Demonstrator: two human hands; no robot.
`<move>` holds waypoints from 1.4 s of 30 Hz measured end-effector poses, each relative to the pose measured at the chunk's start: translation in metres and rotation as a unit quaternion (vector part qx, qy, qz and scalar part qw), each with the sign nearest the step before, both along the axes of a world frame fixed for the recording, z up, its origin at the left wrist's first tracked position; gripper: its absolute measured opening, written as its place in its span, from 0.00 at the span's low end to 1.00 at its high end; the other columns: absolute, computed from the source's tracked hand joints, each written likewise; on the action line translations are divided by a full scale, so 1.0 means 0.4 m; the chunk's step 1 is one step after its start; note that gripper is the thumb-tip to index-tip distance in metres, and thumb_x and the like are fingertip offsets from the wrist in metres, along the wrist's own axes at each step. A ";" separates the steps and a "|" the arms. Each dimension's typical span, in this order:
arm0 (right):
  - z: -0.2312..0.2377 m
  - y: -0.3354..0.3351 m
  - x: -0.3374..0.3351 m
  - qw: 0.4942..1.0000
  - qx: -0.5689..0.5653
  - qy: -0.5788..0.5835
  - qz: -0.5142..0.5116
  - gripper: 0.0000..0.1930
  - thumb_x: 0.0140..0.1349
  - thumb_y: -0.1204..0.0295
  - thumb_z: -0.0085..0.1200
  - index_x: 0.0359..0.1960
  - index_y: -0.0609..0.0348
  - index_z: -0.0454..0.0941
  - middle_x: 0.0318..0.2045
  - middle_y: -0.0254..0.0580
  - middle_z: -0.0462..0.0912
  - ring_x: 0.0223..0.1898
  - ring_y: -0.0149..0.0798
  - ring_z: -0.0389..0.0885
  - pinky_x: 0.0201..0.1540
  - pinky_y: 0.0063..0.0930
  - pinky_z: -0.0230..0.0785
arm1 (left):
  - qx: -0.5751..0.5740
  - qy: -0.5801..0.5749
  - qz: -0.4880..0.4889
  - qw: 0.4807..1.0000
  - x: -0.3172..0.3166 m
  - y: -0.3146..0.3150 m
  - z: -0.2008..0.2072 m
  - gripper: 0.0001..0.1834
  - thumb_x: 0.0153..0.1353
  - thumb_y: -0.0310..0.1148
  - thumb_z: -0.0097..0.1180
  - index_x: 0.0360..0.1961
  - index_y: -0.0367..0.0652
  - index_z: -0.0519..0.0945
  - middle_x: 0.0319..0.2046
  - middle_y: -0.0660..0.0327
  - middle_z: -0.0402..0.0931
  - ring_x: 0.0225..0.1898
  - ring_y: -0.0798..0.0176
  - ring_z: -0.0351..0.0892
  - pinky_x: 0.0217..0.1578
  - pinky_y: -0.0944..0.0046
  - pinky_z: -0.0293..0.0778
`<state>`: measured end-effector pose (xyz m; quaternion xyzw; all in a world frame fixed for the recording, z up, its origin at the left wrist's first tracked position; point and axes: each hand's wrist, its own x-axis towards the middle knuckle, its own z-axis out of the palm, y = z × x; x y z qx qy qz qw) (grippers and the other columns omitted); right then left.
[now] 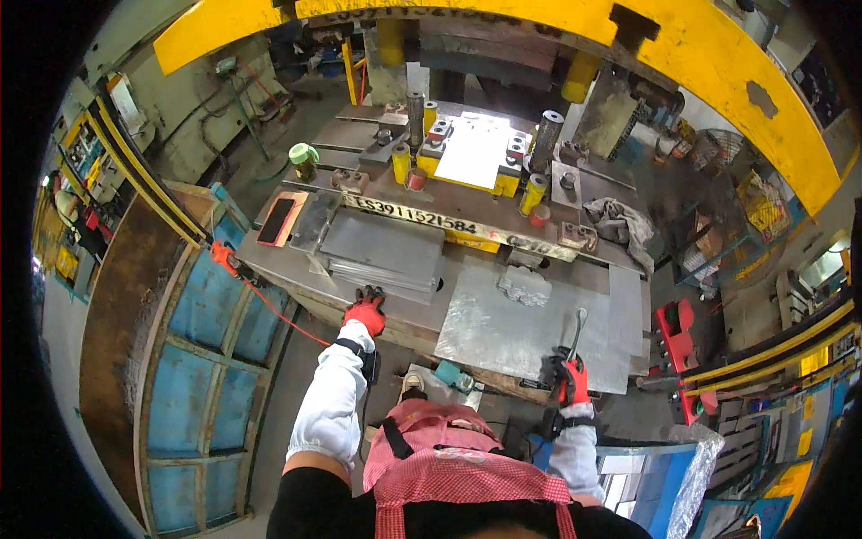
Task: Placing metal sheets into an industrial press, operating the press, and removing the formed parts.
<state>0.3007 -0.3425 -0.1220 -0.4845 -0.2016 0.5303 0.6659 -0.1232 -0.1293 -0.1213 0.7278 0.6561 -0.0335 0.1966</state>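
My left hand (365, 313), in a red glove with dark fingertips, is at the front edge of the press table, just below a stack of thin grey metal sheets (384, 251). Its fingers are apart and hold nothing that I can see. My right hand (571, 382), gloved alike, is closed around a slim metal tool with a rounded end (580, 325); its exact kind is unclear. The tool points away from me over a large flat metal plate (503, 314). A small pile of grey metal pieces (524, 286) lies on that plate. Beyond, a bright sheet (476, 151) rests on the die.
A yellow press frame (718, 63) arches overhead. Guide posts (546, 141) stand around the die. A phone (277, 221) and a green-lidded bottle (303, 160) sit at the left, a grey rag (621, 226) at the right. A blue-panelled crate (184, 386) is left of me, a red rack (675, 346) right.
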 end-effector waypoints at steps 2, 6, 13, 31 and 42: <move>0.025 -0.006 -0.014 0.999 0.001 -0.039 0.026 0.20 0.54 0.73 0.49 0.51 0.61 0.65 0.30 0.45 0.78 0.22 0.31 0.75 0.24 0.24 0.69 | 0.020 0.000 0.001 1.000 -0.002 -0.003 -0.004 0.30 0.49 0.42 0.51 0.57 0.58 0.63 0.57 0.60 0.60 0.58 0.51 0.61 0.55 0.45 0.56; 0.303 0.120 -0.140 0.988 0.022 -0.103 0.113 0.22 0.56 0.75 0.48 0.54 0.60 0.63 0.32 0.40 0.78 0.22 0.28 0.73 0.23 0.22 0.68 | 0.040 0.003 -0.009 0.999 0.006 -0.018 -0.005 0.30 0.49 0.42 0.52 0.56 0.57 0.64 0.57 0.59 0.60 0.58 0.48 0.59 0.54 0.44 0.56; 0.438 0.593 -0.169 0.955 0.121 -0.186 0.196 0.12 0.56 0.69 0.52 0.41 0.59 0.72 0.28 0.31 0.75 0.26 0.24 0.72 0.26 0.17 0.63 | 0.083 0.026 -0.025 0.996 -0.030 -0.047 -0.039 0.28 0.52 0.45 0.48 0.55 0.51 0.64 0.59 0.53 0.58 0.58 0.43 0.57 0.51 0.44 0.61; 0.462 0.423 -0.156 0.979 0.091 -0.141 0.116 0.21 0.56 0.74 0.50 0.53 0.59 0.66 0.21 0.29 0.72 0.18 0.20 0.66 0.18 0.16 0.59 | -0.311 -0.808 0.089 0.492 0.393 0.389 0.284 0.21 0.59 0.44 0.50 0.50 0.45 0.70 0.44 0.59 0.73 0.42 0.62 0.72 0.44 0.61 0.68; 0.091 0.180 -0.041 0.991 -0.098 -0.034 0.085 0.21 0.56 0.70 0.50 0.52 0.59 0.66 0.30 0.38 0.78 0.18 0.26 0.70 0.18 0.19 0.63 | 0.204 -0.538 -0.074 0.815 0.361 0.473 0.269 0.13 0.56 0.37 0.54 0.39 0.42 0.77 0.28 0.62 0.78 0.25 0.66 0.75 0.30 0.67 0.70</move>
